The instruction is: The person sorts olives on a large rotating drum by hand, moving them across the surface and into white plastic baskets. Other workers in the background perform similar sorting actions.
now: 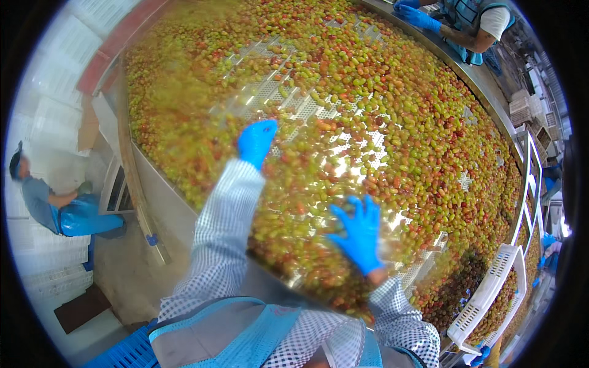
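Note:
Red and green grape-like fruits (414, 138) lie loose across a wide perforated metal sorting table (294, 103). My left hand (258, 143), in a blue glove, is over the middle of the table with its fingers curled; whether a fruit is inside them cannot be seen. Closer to the near edge, my right hand (359, 233), also blue-gloved, hovers over the fruits with fingers spread and nothing held. Both forearms wear checked sleeves. Smears blur the fruits at the left.
At the far rim stands a co-worker with blue gloves (419, 17). Another person in a blue apron (89, 216) is at the left beside stacked white crates (50, 129). A white plastic crate (487, 294) rests at the right. Blue crates (126, 349) sit lower left.

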`<state>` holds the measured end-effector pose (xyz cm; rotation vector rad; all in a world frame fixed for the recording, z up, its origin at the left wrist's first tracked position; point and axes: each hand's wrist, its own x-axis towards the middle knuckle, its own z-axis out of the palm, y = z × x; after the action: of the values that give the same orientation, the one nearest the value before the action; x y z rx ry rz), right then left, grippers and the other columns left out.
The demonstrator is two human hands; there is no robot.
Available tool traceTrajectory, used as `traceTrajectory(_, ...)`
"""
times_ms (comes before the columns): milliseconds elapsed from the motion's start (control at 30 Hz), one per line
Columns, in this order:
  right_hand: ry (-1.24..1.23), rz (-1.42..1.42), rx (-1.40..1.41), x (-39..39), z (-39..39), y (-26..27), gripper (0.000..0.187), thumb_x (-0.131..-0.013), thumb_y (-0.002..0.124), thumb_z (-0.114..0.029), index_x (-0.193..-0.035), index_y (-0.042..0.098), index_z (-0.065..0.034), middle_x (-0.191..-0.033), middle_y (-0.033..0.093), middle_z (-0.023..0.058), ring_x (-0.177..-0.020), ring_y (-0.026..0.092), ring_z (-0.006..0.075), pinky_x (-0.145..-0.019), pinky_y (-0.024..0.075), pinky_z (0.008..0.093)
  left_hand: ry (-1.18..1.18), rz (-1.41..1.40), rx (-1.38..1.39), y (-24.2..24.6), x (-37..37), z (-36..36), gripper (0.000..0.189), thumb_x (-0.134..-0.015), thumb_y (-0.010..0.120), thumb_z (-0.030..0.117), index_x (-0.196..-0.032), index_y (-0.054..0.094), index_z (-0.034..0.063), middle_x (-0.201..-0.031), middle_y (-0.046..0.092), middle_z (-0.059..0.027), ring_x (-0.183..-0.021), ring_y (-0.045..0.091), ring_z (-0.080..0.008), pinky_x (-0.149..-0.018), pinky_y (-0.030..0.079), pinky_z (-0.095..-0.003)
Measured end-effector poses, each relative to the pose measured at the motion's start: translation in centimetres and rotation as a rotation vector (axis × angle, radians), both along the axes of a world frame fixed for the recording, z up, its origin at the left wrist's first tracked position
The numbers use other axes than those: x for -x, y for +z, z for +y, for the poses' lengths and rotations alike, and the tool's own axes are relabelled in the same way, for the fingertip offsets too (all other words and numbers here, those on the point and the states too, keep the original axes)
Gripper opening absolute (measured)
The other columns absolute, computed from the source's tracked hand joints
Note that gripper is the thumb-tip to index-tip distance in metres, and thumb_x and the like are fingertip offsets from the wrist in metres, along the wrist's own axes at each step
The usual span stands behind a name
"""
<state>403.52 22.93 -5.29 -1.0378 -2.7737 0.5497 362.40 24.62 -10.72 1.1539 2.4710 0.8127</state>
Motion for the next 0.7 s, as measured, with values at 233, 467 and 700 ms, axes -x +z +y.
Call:
traceTrajectory(233, -0.501, -0.173, -0.085, -11.2, 1.5, -1.4, 0.092, -0.078, 0.095, -0.036, -0.16, 0.055, -0.0268, -0.177, 0.028, 0.0185, -0.166, 0.015, 0.0495, -0.131, 0.0192, 0.0679, -0.304, 0.427, 0.514, -0.1, -1.1, 10.1, 0.028, -0.099, 0.072, 0.037, -0.114, 0.081, 0.0145, -0.115, 0.08, -0.0133, -0.107, 0.077, -0.0361, -0.087, 0.062, -0.0509)
traceTrajectory(467, -0.557, -0.042, -0.197, -11.5, 9.6, -6.3, 0.104, -0.085, 0.089, -0.042, -0.172, 0.037, -0.0174, -0.178, 0.021, 0.0266, -0.165, 0.015, 0.0505, -0.133, 0.0182, 0.0636, -0.22, 0.047, 0.392, -1.4, -0.2, 8.8, 0.031, -0.104, 0.067, 0.037, -0.115, 0.076, 0.0099, -0.105, 0.079, -0.0133, -0.092, 0.077, -0.0252, -0.074, 0.062, -0.0414)
traceTrajectory(700, -0.486, -0.026, -0.328, -1.5, 19.1, -6.7, 0.088, -0.089, 0.078, -0.061, -0.157, 0.055, -0.0082, -0.164, 0.04, 0.0334, -0.157, 0.028, 0.0573, -0.13, 0.0178, 0.0686, 0.036, -0.984, -0.794, -1.5, -6.5, -4.7, 0.021, -0.108, 0.067, 0.023, -0.119, 0.068, 0.0047, -0.118, 0.073, -0.01, -0.105, 0.072, -0.023, -0.067, 0.054, -0.0292)
